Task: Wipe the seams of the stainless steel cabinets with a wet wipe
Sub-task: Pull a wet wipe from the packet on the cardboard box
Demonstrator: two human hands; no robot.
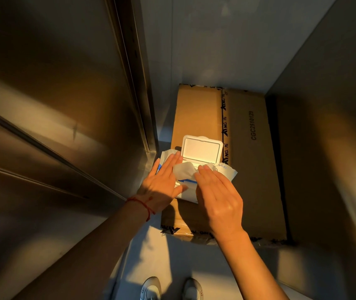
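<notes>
Left hand: lies flat with straight fingers on the left part of the wet wipe pack, pressing it down; a red string bracelet circles the wrist.
Right hand: its fingertips pinch the white wet wipe that sticks up out of the pack's opening (the thumb is hidden under the hand).
Wet wipe pack: white with blue print, lying on the near left part of a cardboard box; its white flip lid stands open on the far side.
Cardboard box: taped shut, on the floor between the cabinets, with printed code "CGC2510129" on top.
Stainless steel cabinet: fills the left side, its seams running as dark lines, lit warm orange.
Shoes: two light ones at the near edge.
</notes>
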